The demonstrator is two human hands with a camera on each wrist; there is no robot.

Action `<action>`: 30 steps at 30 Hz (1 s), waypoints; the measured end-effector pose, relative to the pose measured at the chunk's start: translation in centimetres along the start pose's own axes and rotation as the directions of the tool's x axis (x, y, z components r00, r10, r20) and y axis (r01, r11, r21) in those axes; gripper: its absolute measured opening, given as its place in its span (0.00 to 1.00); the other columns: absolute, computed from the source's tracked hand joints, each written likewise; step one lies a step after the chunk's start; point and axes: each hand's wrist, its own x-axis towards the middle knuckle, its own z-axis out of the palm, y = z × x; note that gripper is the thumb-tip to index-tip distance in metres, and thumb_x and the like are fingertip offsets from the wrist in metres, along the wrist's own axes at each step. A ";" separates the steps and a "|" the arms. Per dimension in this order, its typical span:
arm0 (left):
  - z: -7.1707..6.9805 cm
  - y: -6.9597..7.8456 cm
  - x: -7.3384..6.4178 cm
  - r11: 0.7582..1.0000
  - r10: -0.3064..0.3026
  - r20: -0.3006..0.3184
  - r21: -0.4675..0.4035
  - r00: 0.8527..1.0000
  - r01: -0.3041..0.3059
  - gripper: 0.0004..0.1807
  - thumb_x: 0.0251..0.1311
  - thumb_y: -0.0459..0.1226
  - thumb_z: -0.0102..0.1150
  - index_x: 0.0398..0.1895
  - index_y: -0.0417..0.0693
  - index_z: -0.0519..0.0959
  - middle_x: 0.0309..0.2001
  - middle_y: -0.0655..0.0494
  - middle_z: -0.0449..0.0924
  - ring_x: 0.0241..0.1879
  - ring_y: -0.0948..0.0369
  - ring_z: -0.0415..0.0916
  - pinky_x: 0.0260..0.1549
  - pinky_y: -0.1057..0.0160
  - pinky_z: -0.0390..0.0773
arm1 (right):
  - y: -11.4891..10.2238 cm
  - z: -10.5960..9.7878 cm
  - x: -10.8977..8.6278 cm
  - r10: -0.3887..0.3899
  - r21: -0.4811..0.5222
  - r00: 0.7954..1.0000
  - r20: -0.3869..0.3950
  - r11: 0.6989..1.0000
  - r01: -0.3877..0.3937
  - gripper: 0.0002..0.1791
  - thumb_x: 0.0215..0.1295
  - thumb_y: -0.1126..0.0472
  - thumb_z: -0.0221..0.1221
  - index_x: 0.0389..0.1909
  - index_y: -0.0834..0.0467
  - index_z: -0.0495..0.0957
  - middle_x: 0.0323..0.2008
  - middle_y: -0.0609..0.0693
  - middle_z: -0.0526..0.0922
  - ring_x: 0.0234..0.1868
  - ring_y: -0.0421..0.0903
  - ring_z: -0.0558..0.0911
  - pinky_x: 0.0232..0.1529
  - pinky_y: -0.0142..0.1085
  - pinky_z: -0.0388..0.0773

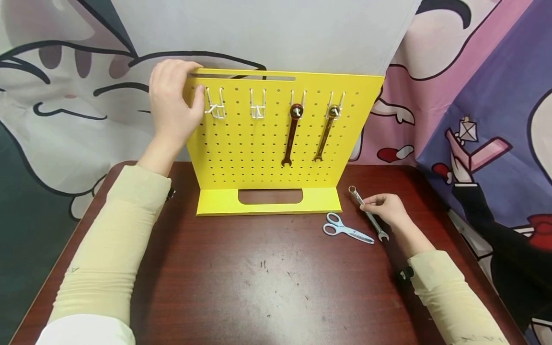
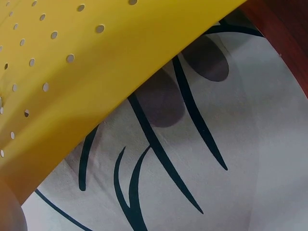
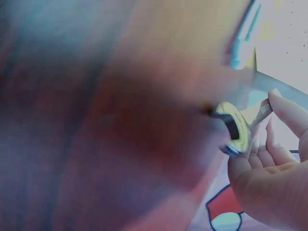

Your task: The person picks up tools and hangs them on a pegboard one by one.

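Note:
My left hand (image 1: 174,98) grips the upper left corner of a yellow pegboard (image 1: 258,165), its thumb on the front and the other fingers over the top edge. At the right of the table, my right hand (image 1: 388,209) pinches a silver combination wrench (image 1: 370,215) between thumb and fingers. In the right wrist view the open end of that wrench (image 3: 238,127) juts out past the fingers. Light blue scissors (image 1: 345,230) lie on the table just left of the wrench. Two more wrenches, a larger one (image 1: 292,136) and a smaller one (image 1: 325,134), hang on the board's right-hand hooks.
Two white wire hooks, one at the far left (image 1: 216,108) and one beside it (image 1: 258,108), carry nothing. The pegboard stands upright on its base toward the back of the dark red-brown table (image 1: 258,278). Printed cartoon cloth (image 1: 431,96) hangs behind and at the sides.

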 end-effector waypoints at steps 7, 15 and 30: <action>-0.1 -0.1 -0.1 1.000 0.002 0.006 0.010 1.000 -0.002 0.18 0.70 0.35 0.55 0.59 0.38 0.81 0.57 0.41 0.84 0.65 0.44 0.74 0.77 0.56 0.63 | -2.1 -0.5 -0.7 -0.033 0.044 0.998 -0.048 0.998 0.035 0.21 0.67 0.58 0.71 0.51 0.72 0.86 0.26 0.28 0.85 0.34 0.31 0.77 0.36 0.26 0.76; 0.1 -0.2 -0.1 0.999 0.038 0.008 0.031 0.999 -0.038 0.19 0.71 0.36 0.54 0.60 0.36 0.80 0.57 0.39 0.84 0.64 0.43 0.74 0.76 0.54 0.63 | -6.2 0.2 -1.4 -0.079 0.087 0.995 -0.065 0.993 0.084 0.20 0.65 0.60 0.72 0.50 0.72 0.86 0.23 0.28 0.83 0.30 0.32 0.77 0.30 0.29 0.73; 0.0 -0.3 -0.1 0.999 0.039 0.012 0.038 0.999 -0.039 0.19 0.71 0.36 0.53 0.60 0.37 0.80 0.58 0.39 0.83 0.64 0.43 0.74 0.77 0.55 0.63 | -13.6 4.6 -1.3 -0.157 0.278 0.987 -0.021 0.948 0.157 0.16 0.66 0.63 0.71 0.49 0.71 0.87 0.28 0.31 0.87 0.35 0.35 0.84 0.41 0.29 0.80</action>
